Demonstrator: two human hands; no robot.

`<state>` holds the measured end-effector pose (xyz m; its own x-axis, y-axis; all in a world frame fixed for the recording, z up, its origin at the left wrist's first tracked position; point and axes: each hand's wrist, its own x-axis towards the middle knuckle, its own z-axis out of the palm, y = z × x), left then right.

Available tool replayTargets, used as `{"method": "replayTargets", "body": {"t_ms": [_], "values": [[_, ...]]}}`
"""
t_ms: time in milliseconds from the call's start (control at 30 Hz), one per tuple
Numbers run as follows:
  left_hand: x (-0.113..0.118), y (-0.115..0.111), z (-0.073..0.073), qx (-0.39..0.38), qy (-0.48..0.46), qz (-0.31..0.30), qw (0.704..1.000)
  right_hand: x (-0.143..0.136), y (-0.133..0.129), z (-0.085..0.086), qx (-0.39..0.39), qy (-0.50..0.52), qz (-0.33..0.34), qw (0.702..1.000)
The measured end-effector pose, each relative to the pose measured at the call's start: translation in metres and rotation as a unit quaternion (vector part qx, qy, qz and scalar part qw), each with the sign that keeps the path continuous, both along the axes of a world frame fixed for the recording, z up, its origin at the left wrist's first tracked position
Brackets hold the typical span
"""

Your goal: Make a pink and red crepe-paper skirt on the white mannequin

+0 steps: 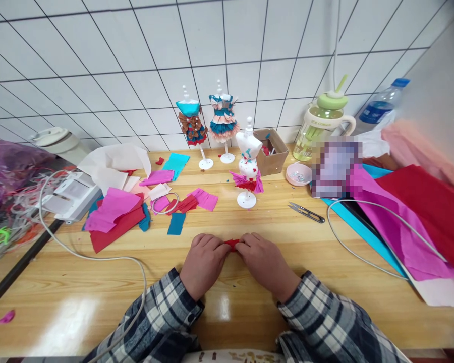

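Between my two hands is a small piece of red crepe paper, pinched at both ends just over the table. My left hand has its fingers closed on the paper's left end; my right hand grips the right end. Most of the paper is hidden by the fingers. Straight ahead stands a white mini mannequin with a magenta and red paper skirt around its lower part. Behind it are two dressed mannequins, one in turquoise and brown, the other in teal and peach ruffles.
Thread snips lie right of the mannequin, near a pink dish and a cardboard box. Paper scraps spread at left. A white cable crosses by my left sleeve. Coloured sheets, a phone and a drink bottle are at right.
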<state>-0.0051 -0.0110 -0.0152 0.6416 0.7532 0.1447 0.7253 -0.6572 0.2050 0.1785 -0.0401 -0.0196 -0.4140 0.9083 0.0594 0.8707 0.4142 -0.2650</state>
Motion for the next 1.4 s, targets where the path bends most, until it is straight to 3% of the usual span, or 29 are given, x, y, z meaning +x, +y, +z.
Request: {"method": "replayTargets", "body": {"t_ms": [467, 833, 1133, 1400], "values": [[0.001, 0.001, -0.002, -0.004, -0.004, -0.019, 1.0, 0.004, 0.001, -0.008, 0.0, 0.036, 0.002, 0.999], [0.001, 0.002, 0.004, 0.024, -0.005, 0.0, 1.0, 0.008, 0.002, -0.005, -0.021, 0.032, -0.045, 0.998], [0.006, -0.01, 0.014, 0.055, -0.057, 0.014, 0.997, 0.003, -0.005, 0.001, 0.048, -0.03, -0.003, 0.998], [0.006, -0.012, 0.011, 0.112, -0.056, 0.034, 0.992, -0.003, -0.013, 0.003, 0.077, -0.026, 0.005, 0.997]]}}
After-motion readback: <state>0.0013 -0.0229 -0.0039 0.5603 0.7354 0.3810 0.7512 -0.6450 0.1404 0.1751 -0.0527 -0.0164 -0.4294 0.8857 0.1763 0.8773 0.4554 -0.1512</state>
